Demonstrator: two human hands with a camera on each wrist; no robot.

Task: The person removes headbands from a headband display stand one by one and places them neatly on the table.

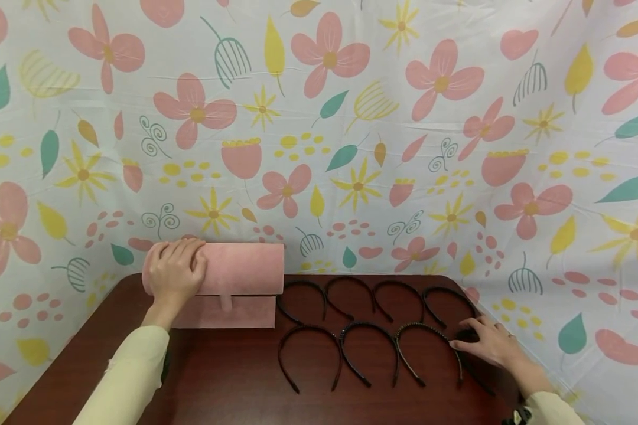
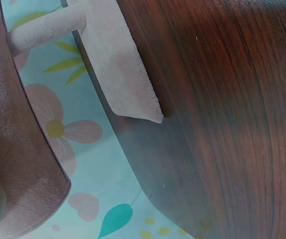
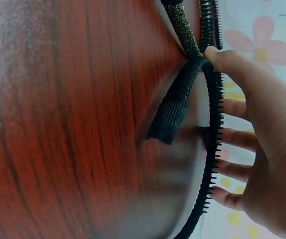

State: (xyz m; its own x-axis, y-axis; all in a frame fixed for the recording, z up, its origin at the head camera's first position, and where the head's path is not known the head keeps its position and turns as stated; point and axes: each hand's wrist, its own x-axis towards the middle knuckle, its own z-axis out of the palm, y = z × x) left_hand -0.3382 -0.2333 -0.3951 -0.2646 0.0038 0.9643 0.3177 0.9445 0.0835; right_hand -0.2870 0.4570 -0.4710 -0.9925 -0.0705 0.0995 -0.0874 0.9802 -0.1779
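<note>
At the back left of the table stands a pink plush headband holder (image 1: 244, 268), a padded roll above a flat base; my left hand (image 1: 176, 268) grips the roll's left end, fingers curled over the top. The left wrist view shows the roll (image 2: 23, 149) and the base (image 2: 118, 64), while that hand is out of sight there. My right hand (image 1: 491, 342), at the table's right side, holds a black toothed headband (image 3: 213, 124). In the right wrist view the thumb lies at the band's bend and the other fingers reach behind it.
Several dark headbands lie on the brown table (image 1: 234, 378) in two rows, including a back one (image 1: 351, 280) and a front one (image 1: 309, 328). The front band beside my right hand is a beaded headband (image 1: 422, 326). A floral cloth (image 1: 319, 147) hangs behind the table.
</note>
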